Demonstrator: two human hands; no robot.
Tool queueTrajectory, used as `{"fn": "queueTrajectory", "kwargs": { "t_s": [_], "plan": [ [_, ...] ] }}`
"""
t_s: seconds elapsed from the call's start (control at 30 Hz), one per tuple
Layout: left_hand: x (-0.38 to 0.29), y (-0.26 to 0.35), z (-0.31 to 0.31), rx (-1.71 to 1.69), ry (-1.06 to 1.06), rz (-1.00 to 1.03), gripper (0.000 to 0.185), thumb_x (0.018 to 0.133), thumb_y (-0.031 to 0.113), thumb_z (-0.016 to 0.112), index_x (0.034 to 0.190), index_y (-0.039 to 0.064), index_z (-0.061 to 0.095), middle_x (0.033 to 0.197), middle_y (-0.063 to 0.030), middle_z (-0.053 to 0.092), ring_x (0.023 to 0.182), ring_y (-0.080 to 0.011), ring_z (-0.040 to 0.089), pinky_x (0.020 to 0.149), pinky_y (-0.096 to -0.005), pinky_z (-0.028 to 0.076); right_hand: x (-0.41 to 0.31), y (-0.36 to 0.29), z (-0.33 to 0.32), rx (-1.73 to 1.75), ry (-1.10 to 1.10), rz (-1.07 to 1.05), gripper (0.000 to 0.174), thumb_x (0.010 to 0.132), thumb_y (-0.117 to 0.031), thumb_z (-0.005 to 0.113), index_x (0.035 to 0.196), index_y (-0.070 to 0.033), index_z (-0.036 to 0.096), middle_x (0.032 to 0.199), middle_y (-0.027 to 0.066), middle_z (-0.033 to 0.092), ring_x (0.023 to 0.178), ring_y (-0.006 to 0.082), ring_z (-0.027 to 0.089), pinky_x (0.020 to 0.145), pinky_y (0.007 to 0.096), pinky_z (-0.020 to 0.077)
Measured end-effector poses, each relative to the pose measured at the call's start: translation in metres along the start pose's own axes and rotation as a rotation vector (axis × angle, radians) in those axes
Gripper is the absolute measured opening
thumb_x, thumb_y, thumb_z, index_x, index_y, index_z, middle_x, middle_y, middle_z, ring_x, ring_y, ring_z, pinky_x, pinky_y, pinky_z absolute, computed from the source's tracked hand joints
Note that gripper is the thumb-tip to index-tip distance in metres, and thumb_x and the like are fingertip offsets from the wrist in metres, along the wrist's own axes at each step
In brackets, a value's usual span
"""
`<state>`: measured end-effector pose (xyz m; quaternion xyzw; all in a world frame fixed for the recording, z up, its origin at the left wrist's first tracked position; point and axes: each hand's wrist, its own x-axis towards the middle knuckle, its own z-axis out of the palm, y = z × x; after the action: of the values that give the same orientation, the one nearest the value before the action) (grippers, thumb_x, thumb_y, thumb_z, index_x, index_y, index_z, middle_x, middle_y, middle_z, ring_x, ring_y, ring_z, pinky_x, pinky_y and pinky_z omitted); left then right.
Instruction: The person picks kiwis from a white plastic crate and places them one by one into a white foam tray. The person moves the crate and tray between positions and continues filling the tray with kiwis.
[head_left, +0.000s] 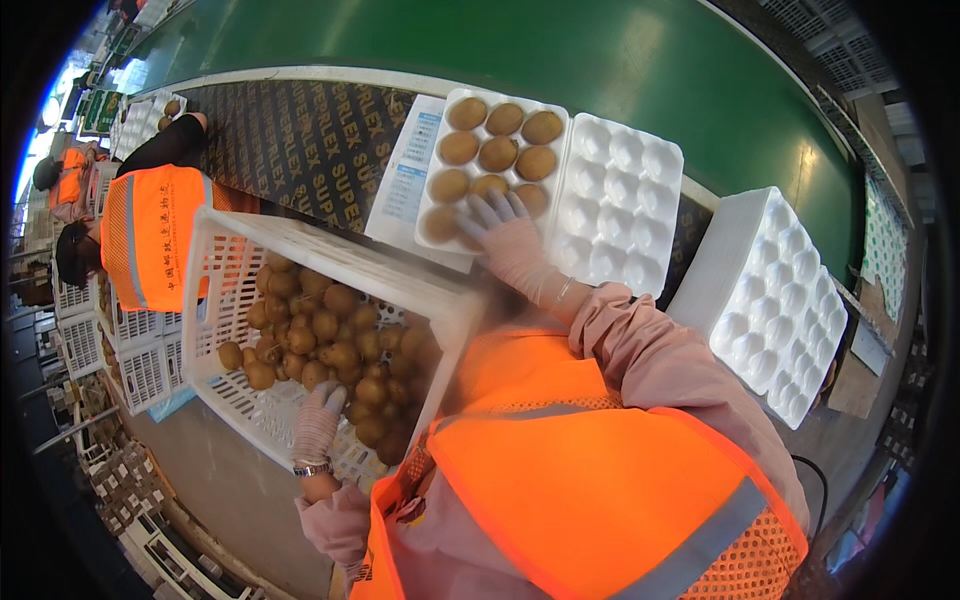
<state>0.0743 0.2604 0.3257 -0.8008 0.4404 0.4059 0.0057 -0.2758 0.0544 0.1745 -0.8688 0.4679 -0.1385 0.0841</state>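
Observation:
Several brown kiwifruit (341, 326) lie loose in a white slatted plastic crate (251, 416), which leans tilted in front of me. My left hand (319, 427), in a pale knit glove, reaches into the crate with its fingertips at the lower kiwifruit; whether it grips one is hidden. My right hand (506, 236), gloved too, rests spread over the near rows of a white foam tray (484, 112) whose hollows hold kiwifruit. Its fingers cover part of the near fruit. Joined or close beside it on the right is a foam half (619, 199) with bare hollows.
A green conveyor belt (480, 37) runs beyond the trays. A printed sheet (401, 187) lies partly under the filled tray. At the right stands a stack of foam trays (772, 300). A co-worker in an orange vest (154, 232) is at the left, near stacked white crates (142, 375).

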Motion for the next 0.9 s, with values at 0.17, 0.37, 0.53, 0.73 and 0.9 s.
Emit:
{"fn": "queueTrajectory", "kwargs": {
  "t_s": [0.17, 0.37, 0.53, 0.73, 0.9],
  "plan": [
    [0.008, -0.014, 0.001, 0.098, 0.007, -0.022, 0.038, 0.096, 0.035, 0.056, 0.116, 0.004, 0.067, 0.106, -0.024, 0.068, 0.1, -0.0397, 0.064, 0.089, -0.043, 0.049, 0.052, 0.047, 0.006, -0.159, 0.021, 0.08, 0.062, 0.083, -0.018, 0.061, 0.143, -0.025, 0.049, 0.151, 0.0094, 0.045, 0.142, 0.0367, 0.037, 0.118, 0.0535, 0.0239],
    [0.016, -0.038, 0.008, -0.066, 0.06, -0.119, 0.036, 0.096, 0.03, 0.057, 0.116, 0.001, 0.067, 0.105, -0.0238, 0.069, 0.099, -0.0386, 0.065, 0.087, -0.0424, 0.05, 0.128, 0.13, 0.014, -0.209, 0.04, 0.181, 0.053, 0.093, -0.019, 0.054, 0.144, -0.031, 0.05, 0.153, 0.0087, 0.042, 0.142, 0.0356, 0.036, 0.118, 0.0547, 0.0218],
    [0.022, -0.052, 0.013, -0.017, 0.096, -0.267, 0.038, 0.095, 0.031, 0.058, 0.114, -0.001, 0.067, 0.094, -0.018, 0.07, 0.079, -0.0266, 0.067, 0.077, -0.039, 0.052, 0.19, 0.197, -0.003, -0.155, -0.016, 0.234, 0.061, 0.082, -0.031, 0.07, 0.14, -0.03, 0.052, 0.15, 0.005, 0.044, 0.144, 0.0318, 0.034, 0.118, 0.0514, 0.0235],
    [0.024, -0.052, 0.021, -0.007, 0.156, -0.238, 0.037, 0.094, 0.033, 0.057, 0.106, 0.001, 0.069, 0.082, -0.0158, 0.07, 0.07, -0.0262, 0.066, 0.068, -0.038, 0.051, 0.234, 0.227, -0.054, -0.177, -0.082, 0.125, 0.087, 0.075, -0.046, 0.079, 0.148, -0.022, 0.039, 0.151, 0.0112, 0.039, 0.143, 0.0382, 0.032, 0.117, 0.0503, 0.0262],
    [0.016, -0.021, 0.022, 0.257, 0.054, -0.148, 0.041, 0.094, 0.039, 0.057, 0.117, 0.006, 0.067, 0.105, -0.02, 0.069, 0.099, -0.0367, 0.065, 0.087, -0.0427, 0.05, 0.195, 0.236, -0.156, -0.058, -0.195, 0.117, 0.066, 0.083, -0.045, 0.071, 0.137, -0.011, 0.055, 0.139, 0.0173, 0.053, 0.125, 0.0352, 0.055, 0.103, 0.0432, 0.0456]
  ]
}}
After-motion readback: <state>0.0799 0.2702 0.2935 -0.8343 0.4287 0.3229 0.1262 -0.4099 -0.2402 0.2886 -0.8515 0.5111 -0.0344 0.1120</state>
